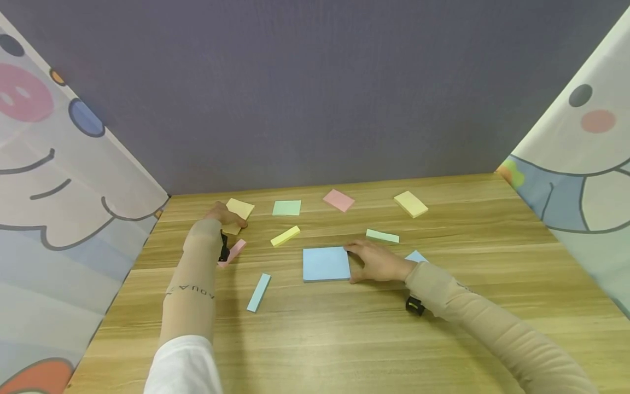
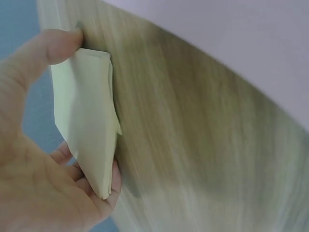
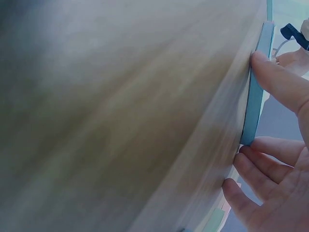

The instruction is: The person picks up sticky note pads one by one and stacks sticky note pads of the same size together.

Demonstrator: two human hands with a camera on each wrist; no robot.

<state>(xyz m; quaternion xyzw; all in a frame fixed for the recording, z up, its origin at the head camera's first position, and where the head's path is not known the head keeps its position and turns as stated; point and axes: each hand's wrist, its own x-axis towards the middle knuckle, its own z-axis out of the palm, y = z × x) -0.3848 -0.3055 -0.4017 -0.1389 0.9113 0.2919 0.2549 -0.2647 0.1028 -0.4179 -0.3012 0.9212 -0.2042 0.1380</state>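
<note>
My left hand (image 1: pixel 225 215) grips a pale yellow sticky note pad (image 2: pixel 84 104) at the back left. In the left wrist view the thumb lies at one end and the fingers curl round the other, with the pad's sheets slightly splayed at the side. Near the middle of the table, my right hand (image 1: pixel 379 261) holds a larger light blue sticky note pad (image 1: pixel 326 264) by its right end. Its thumb (image 3: pixel 275 79) is against one corner and the index finger (image 3: pixel 277 147) against the other. The blue pad lies flat.
Behind stand a green pad (image 1: pixel 287 208), a pink pad (image 1: pixel 338 200) and another yellow pad (image 1: pixel 410 204). Narrow strips lie about: yellow (image 1: pixel 285 236), pink (image 1: pixel 233 254), blue (image 1: pixel 258 293) and green (image 1: pixel 382 236). Beside the right wrist a blue piece (image 1: pixel 416 256) is partly hidden. A grey wall (image 1: pixel 325 98) closes the back.
</note>
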